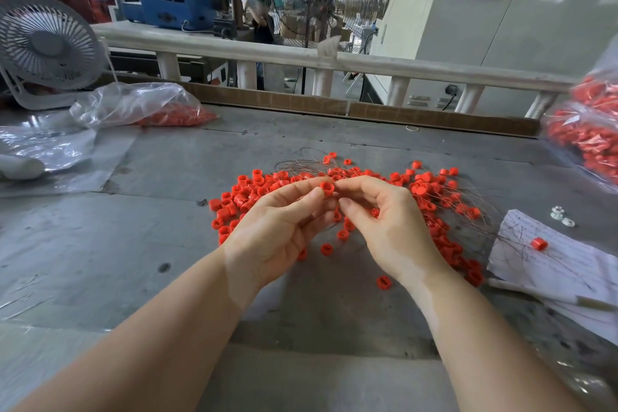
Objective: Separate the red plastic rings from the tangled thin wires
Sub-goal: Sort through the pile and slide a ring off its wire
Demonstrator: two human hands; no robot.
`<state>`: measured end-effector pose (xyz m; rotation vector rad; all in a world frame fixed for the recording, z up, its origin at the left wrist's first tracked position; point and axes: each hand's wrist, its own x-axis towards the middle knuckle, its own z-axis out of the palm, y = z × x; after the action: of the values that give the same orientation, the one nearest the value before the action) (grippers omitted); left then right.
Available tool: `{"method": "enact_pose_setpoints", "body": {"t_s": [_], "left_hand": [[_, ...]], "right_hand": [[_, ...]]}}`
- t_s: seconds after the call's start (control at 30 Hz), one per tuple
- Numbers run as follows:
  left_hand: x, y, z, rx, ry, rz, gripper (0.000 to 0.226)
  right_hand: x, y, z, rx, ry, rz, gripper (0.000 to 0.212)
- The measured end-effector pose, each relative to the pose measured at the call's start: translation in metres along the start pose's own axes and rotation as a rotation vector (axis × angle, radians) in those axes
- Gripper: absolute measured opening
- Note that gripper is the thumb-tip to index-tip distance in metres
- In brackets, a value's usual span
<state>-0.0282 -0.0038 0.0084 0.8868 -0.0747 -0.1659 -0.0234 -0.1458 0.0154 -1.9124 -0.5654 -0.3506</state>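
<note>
A heap of small red plastic rings point(254, 191) lies on the grey table point(167, 157), with thin dark wires point(301, 164) tangled through it and trailing to the right. My left hand point(277, 227) pinches one red ring point(327, 188) between thumb and fingertips above the heap. My right hand point(384, 221) hovers close beside it, its fingertips pinched together right at that ring, apparently on a thin wire. Loose rings lie scattered under and around both hands, such as one point(383, 282) near my right wrist.
A clear plastic bag holding red rings point(140, 107) lies at the back left, next to a white desk fan point(46, 43). Bags full of red rings point(588, 137) stand at the right edge. A written paper sheet point(561, 264) with one ring point(538, 243) lies at right.
</note>
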Motion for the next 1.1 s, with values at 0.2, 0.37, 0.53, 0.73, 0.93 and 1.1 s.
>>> {"method": "enact_pose_setpoints", "body": {"t_s": [0.2, 0.37, 0.53, 0.73, 0.93, 1.1], "left_hand": [[-0.0005, -0.0002, 0.0002, 0.022, -0.006, -0.036, 0.018], [-0.0014, 0.001, 0.0, 0.026, -0.01, -0.04, 0.022], [-0.0022, 0.0016, 0.0003, 0.035, -0.018, -0.045, 0.022], [-0.0014, 0.0012, 0.0001, 0.036, -0.011, -0.041, 0.021], [-0.0021, 0.0019, 0.001, 0.002, 0.002, -0.054, 0.018], [-0.0029, 0.0031, 0.0019, -0.015, 0.007, -0.073, 0.019]], "right_hand": [[0.001, 0.0017, -0.0014, -0.022, 0.044, -0.042, 0.039], [0.0015, 0.0029, -0.0017, 0.021, 0.056, -0.04, 0.032], [0.0023, 0.0028, -0.0021, -0.013, 0.052, -0.056, 0.031], [0.0018, 0.0033, -0.002, -0.055, 0.056, -0.053, 0.036], [0.0005, 0.0044, -0.0013, -0.086, 0.067, -0.048, 0.03], [0.0006, 0.005, -0.0013, -0.109, 0.082, -0.052, 0.037]]}}
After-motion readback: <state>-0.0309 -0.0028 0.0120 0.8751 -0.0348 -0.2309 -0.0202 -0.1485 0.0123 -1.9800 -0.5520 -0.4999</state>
